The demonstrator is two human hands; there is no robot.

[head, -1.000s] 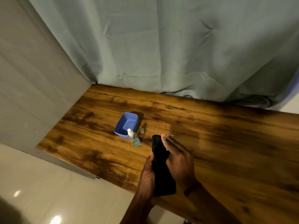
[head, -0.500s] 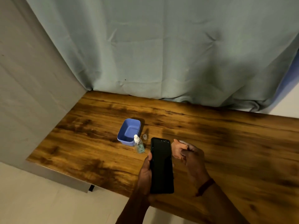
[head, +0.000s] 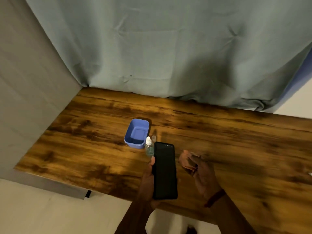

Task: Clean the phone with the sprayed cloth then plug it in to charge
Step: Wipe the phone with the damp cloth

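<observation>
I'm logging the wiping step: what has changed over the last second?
The right hand, gripping the cloth, came off the top of the phone and moved to its right, leaving the screen uncovered. The left hand still holds the phone. Spray bottle, blue tub and small cap stayed put on the table.

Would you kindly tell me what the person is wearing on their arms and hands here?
Both the left hand and the right hand are bare, without gloves, and no sleeves show on either forearm. A thin, dark reddish-brown band circles the right wrist; the left wrist is bare. Blur hides any rings.
</observation>
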